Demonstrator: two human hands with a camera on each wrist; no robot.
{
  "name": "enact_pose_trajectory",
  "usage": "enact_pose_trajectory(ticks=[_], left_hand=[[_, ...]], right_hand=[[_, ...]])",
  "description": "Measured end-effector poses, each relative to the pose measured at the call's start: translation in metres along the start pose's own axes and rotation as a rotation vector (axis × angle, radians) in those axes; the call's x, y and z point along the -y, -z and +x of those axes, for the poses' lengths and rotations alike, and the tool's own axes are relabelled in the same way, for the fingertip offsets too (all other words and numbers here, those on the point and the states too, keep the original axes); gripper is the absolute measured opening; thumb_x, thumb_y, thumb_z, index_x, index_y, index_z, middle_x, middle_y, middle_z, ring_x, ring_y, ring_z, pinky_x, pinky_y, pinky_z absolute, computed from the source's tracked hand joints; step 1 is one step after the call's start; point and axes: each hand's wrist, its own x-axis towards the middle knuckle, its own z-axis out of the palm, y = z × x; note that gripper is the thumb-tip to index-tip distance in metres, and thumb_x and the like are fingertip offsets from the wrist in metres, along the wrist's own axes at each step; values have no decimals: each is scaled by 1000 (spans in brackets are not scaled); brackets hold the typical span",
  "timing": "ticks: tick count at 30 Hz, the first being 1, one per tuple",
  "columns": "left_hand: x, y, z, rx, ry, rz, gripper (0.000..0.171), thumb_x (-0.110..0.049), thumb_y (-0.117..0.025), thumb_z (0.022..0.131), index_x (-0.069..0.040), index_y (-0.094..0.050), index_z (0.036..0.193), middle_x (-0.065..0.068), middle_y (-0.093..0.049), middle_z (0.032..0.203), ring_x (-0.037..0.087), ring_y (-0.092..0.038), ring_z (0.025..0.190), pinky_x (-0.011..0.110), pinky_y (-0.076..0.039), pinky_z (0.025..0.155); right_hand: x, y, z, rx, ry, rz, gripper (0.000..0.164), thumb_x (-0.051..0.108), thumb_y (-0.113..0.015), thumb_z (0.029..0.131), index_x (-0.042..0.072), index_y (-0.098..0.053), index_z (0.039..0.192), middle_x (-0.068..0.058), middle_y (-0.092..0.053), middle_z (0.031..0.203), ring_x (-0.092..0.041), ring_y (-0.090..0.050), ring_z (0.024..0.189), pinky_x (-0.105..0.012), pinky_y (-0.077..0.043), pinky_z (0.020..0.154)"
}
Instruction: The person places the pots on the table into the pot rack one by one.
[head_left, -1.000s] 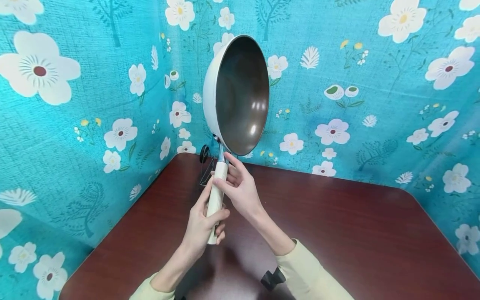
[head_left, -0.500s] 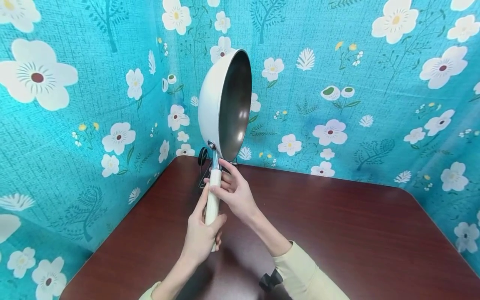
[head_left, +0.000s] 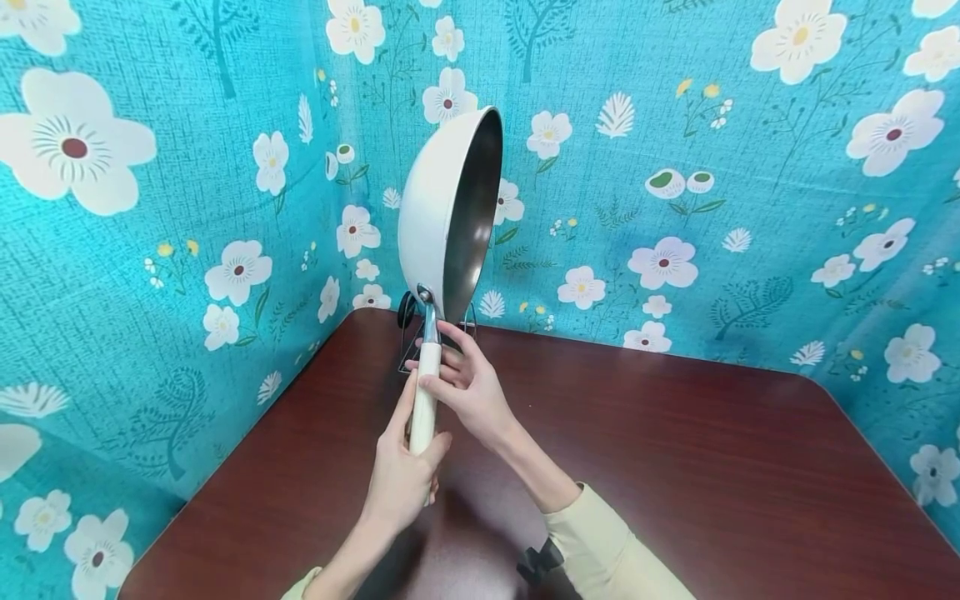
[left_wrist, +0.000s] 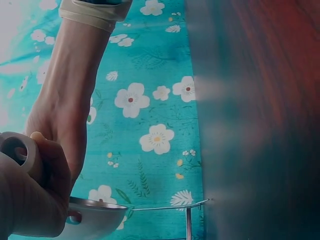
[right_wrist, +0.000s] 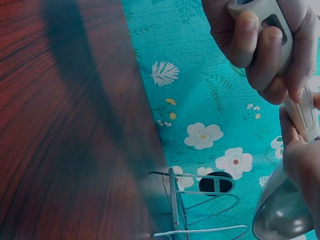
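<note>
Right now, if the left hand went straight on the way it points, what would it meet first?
Most likely the right hand, which holds the cream handle just ahead of the left hand. The two look very close; whether they already touch is unclear.

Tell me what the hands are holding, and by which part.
A white pan, by its handle: the left hand grips the lower part, the right hand holds it higher up.
</note>
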Motion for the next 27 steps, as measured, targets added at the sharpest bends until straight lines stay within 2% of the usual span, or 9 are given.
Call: enact_pose_trajectory(ticks=[5,14,19,21,27], left_hand=[[5,-2,-1,-13,12,-14,88,-3,-66,90,-58,-26,148,18,-51,106,21,-49,41,29,-45,37],[5,1,-1,-28,-5,-45,89,-1,-64,90,-56,-26,149,17,-51,110,20,-48,41,28,-44,37],[5,2,-1,-40,-9,-49,89,2,-61,90,-57,-27,148,17,-51,84,20,-48,40,31,-45,36],[6,3,-1,-42,-16,-43,90,3,-60,89,-56,-27,148,17,-50,81,21,-48,40,32,-46,35],[7,5,2,-19,-26,-30,90,2,-60,90,-53,-23,151,17,-50,111,21,-50,41,32,-46,36]], right_hand=[[-4,0,-2,2,-22,4,70,-5,-64,91,15,-34,151,-23,-55,140,-35,-63,120,-30,-54,99],[2,-2,2,4,-51,-33,69,-2,-66,90,21,-37,148,-24,-55,139,-37,-65,116,-33,-55,97],[5,-6,4,4,-91,-69,69,2,-67,91,25,-36,149,-24,-56,136,-35,-66,116,-32,-56,95],[4,-7,4,5,-95,-74,69,2,-67,91,25,-36,149,-23,-57,135,-35,-65,117,-32,-56,95],[2,-7,4,-7,-91,-78,68,2,-66,92,26,-38,149,-24,-57,137,-30,-66,117,-34,-55,98]])
